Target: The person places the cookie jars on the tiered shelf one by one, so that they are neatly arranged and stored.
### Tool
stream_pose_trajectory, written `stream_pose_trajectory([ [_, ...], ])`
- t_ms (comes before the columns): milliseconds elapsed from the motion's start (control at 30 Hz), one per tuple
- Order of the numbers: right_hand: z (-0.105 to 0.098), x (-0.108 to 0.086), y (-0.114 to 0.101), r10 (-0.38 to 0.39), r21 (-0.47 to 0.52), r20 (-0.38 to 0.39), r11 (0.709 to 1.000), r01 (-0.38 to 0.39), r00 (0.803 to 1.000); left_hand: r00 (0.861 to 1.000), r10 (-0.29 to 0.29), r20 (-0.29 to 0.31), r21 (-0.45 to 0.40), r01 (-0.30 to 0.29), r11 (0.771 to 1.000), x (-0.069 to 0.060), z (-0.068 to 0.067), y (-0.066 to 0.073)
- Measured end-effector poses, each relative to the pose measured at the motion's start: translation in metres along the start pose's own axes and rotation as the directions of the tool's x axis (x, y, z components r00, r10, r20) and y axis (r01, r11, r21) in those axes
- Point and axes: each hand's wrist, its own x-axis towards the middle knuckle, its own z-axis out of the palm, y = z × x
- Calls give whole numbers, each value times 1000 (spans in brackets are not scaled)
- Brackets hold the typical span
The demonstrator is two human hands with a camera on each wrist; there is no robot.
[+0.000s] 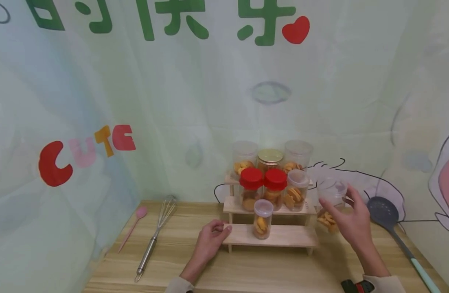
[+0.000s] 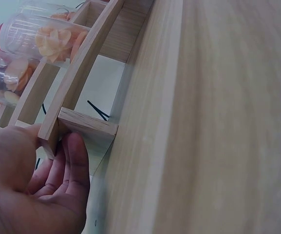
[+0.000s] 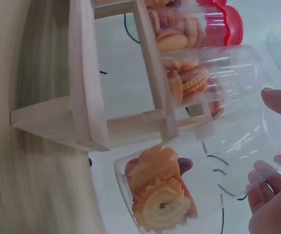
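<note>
My left hand (image 1: 211,240) grips the left end of the lowest step of a wooden tiered shelf (image 1: 290,236); in the left wrist view the thumb lies above the board and the fingers curl below it. My right hand (image 1: 350,217) holds a clear plastic jar (image 1: 328,203) of cookies near its top, beside the shelf's right end and above the table. Cookies (image 3: 159,190) lie at the jar's bottom. On the lowest step stands a small clear jar (image 1: 262,219). The middle step bears two red-lidded jars (image 1: 251,189) and a clear-lidded jar (image 1: 296,191).
The top step holds a gold-lidded jar (image 1: 270,160) between two clear jars (image 1: 245,156). Left on the wooden table (image 1: 261,272) lie a pink spoon (image 1: 134,226) and a whisk (image 1: 154,240). A grey ladle (image 1: 385,213) with a mint handle lies at the right, by the printed backdrop.
</note>
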Motion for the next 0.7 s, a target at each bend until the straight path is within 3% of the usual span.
stream_pose_trajectory([
  [267, -6, -5, -11, -44, 5, -16, 999, 44, 999, 1000, -5, 5, -5, 5, 1000, 0, 0, 0],
  [500, -15, -7, -16, -139, 95, 131, 987, 128, 982, 1000, -12, -6, -1, 12, 1000, -1, 1, 1],
  [700, -2, -14, -22, -197, 193, 202, 968, 158, 959, 1000, -2, -23, 3, 2, 1000, 0, 3, 2],
])
